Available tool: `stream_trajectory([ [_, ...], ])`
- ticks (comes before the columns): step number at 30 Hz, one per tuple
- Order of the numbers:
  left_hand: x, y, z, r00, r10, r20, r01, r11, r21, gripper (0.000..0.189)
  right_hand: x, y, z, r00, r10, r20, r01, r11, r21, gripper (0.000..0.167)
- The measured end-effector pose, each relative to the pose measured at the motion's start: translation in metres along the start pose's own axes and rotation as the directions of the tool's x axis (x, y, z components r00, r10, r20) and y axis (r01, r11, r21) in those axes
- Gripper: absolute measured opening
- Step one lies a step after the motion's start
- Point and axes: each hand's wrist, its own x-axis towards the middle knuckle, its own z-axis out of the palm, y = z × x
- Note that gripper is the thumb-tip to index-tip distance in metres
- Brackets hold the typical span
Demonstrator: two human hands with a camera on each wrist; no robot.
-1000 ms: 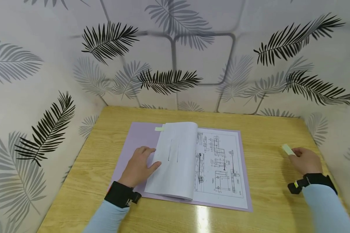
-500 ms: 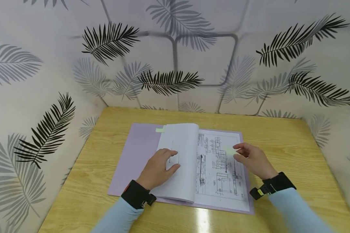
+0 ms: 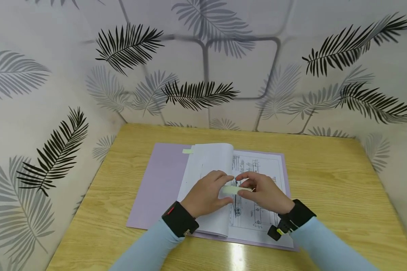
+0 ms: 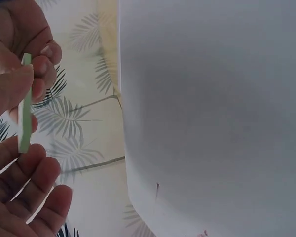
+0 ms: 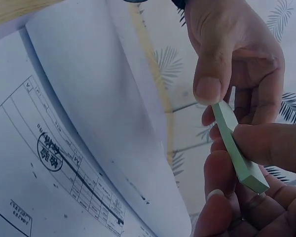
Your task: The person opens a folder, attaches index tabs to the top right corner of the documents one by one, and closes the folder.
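My right hand [image 3: 266, 194] pinches a small pale green sticky note pad [image 3: 236, 189] over the middle of an open document. In the right wrist view its thumb presses on the pad [image 5: 232, 136], with curled fingers beneath. My left hand [image 3: 207, 194] is held over the folded-back white pages [image 3: 211, 158]. Its thumb and forefinger stand apart around the pad's left end; in the left wrist view its fingers [image 4: 34, 170] look loosely spread. Whether the left thumb touches the pad is unclear. A printed technical drawing [image 3: 251, 233] lies partly hidden under my right hand.
The pages lie in a light purple folder [image 3: 162, 180] on a wooden table [image 3: 332, 180]. A pale green sticky tab [image 3: 187, 151] sticks out at the upper left page edge. Behind stands a leaf-patterned wall covering [image 3: 224, 67].
My right hand has carried the sticky note pad left from the table's right side to the document's middle. My left hand has moved right across the pages to meet it.
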Motion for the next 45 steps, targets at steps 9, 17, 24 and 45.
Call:
stream_trajectory([
  [9, 0.001, 0.000, -0.002, 0.996, 0.053, -0.076, -0.052, 0.999, 0.008, 0.027, -0.002, -0.007, -0.007, 0.997, 0.047, 0.069, -0.056, 0.987, 0.148, 0.036],
  [17, -0.002, -0.004, 0.000, 0.995, 0.009, -0.101, -0.009, 1.000, -0.001, 0.029, -0.001, 0.000, -0.014, 0.994, 0.061, 0.087, -0.082, 0.962, 0.260, 0.033],
  [24, -0.003, -0.005, 0.002, 0.993, 0.012, -0.118, -0.016, 0.999, -0.031, 0.026, 0.002, -0.001, -0.010, 0.995, 0.076, 0.062, -0.089, 0.965, 0.247, 0.031],
  [45, -0.005, -0.005, 0.006, 0.964, -0.090, -0.250, 0.070, 0.994, -0.086, 0.017, 0.003, -0.007, -0.007, 0.998, 0.055, 0.019, -0.058, 0.957, 0.285, 0.032],
])
